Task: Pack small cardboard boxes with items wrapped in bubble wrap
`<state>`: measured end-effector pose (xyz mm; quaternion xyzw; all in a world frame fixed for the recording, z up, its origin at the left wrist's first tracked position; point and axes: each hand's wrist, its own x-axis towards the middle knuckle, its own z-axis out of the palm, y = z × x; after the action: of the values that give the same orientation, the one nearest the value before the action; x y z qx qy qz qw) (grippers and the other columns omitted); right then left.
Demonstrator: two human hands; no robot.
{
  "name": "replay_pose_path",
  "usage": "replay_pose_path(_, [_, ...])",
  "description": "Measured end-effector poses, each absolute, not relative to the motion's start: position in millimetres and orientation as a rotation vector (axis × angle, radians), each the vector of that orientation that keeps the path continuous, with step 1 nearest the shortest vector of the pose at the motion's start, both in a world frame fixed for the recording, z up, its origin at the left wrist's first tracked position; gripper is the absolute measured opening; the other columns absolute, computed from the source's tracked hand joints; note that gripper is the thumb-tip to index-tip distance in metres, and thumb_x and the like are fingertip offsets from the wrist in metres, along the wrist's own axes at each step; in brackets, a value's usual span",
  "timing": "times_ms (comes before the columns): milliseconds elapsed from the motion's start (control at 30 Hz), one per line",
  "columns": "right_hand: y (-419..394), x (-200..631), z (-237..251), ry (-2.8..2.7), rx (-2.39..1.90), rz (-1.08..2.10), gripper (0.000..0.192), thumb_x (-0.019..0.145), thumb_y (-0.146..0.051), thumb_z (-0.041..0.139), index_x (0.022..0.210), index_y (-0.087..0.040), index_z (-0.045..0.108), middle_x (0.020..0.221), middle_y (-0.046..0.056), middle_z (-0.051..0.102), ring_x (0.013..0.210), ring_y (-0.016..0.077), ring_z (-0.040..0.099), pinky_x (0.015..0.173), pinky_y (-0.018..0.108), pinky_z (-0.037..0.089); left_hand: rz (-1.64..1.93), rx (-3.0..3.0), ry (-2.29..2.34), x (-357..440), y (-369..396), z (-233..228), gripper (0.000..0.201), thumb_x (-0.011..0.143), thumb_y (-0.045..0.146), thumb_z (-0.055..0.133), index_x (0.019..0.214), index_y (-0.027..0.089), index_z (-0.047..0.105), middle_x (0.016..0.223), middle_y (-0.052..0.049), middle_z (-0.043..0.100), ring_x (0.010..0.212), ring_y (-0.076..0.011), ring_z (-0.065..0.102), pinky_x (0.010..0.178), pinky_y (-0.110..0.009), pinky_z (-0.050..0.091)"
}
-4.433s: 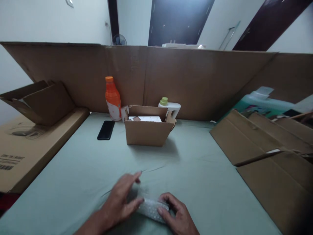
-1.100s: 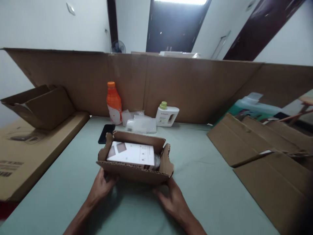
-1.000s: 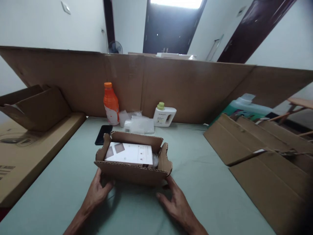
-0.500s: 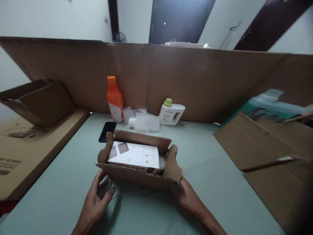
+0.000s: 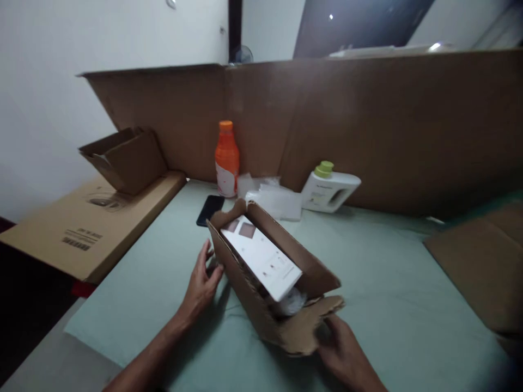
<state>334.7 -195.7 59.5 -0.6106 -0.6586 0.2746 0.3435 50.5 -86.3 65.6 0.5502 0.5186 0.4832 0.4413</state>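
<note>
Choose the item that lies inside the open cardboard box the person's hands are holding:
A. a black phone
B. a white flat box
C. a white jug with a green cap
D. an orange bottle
B: the white flat box sits slanted inside the open cardboard box, which the left hand and right hand touch at its ends.

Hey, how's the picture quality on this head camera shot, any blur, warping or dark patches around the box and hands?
Head view: dim, soft indoor light; the cardboard box throws a faint shadow over the left hand side of the green cloth. Wide-angle warping bends the cardboard wall. The right hand is dark and slightly smeared; print on the white carton is unreadable. The corners darken.
</note>
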Motion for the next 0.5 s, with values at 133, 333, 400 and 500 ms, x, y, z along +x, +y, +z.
replay_pose_path(133, [-247.8,305.6,63.5,-1.822,-1.592,0.774,0.051,0.084,-0.033,0.063,0.134,-0.023,0.063,0.129,0.014,0.07,0.115,0.0332,0.068,0.099,0.048,0.056,1.06,1.326,1.298,57.6,-71.2,84.7,0.075,0.076,0.059,0.066,0.137,0.016,0.054,0.144,-0.019,0.055,0.127,-0.0348,0.058,0.102,-0.047,0.052])
replay_pose_path(333, [-252.6,310.8,51.6,-1.783,-1.58,0.787,0.04,0.089,-0.029,0.06,0.128,-0.023,0.068,0.127,0.013,0.071,0.116,0.0307,0.068,0.1,0.047,0.057,0.973,1.375,1.235,31.2,-107.3,84.8,0.051,0.068,0.054,0.073,0.109,0.023,0.074,0.108,-0.009,0.076,0.107,-0.0354,0.068,0.095,-0.048,0.057])
replay_pose_path(400, [-244.4,310.7,52.9,-1.781,-1.56,0.793,0.043,0.09,-0.028,0.058,0.132,-0.021,0.064,0.13,0.014,0.069,0.12,0.0312,0.066,0.102,0.049,0.055,0.972,1.422,1.287,17.3,-131.6,68.6,0.055,0.07,0.05,0.073,0.117,0.022,0.071,0.112,-0.009,0.075,0.109,-0.035,0.068,0.096,-0.047,0.056])
replay_pose_path(500, [-235.9,300.5,57.2,-1.791,-1.468,0.821,0.052,0.09,-0.024,0.054,0.142,-0.021,0.054,0.137,0.014,0.064,0.125,0.0309,0.062,0.104,0.049,0.053,0.915,1.486,1.414,9.1,-169.7,46.7,0.06,0.073,0.052,0.07,0.123,0.019,0.067,0.108,-0.012,0.074,0.111,-0.0368,0.066,0.099,-0.051,0.054])
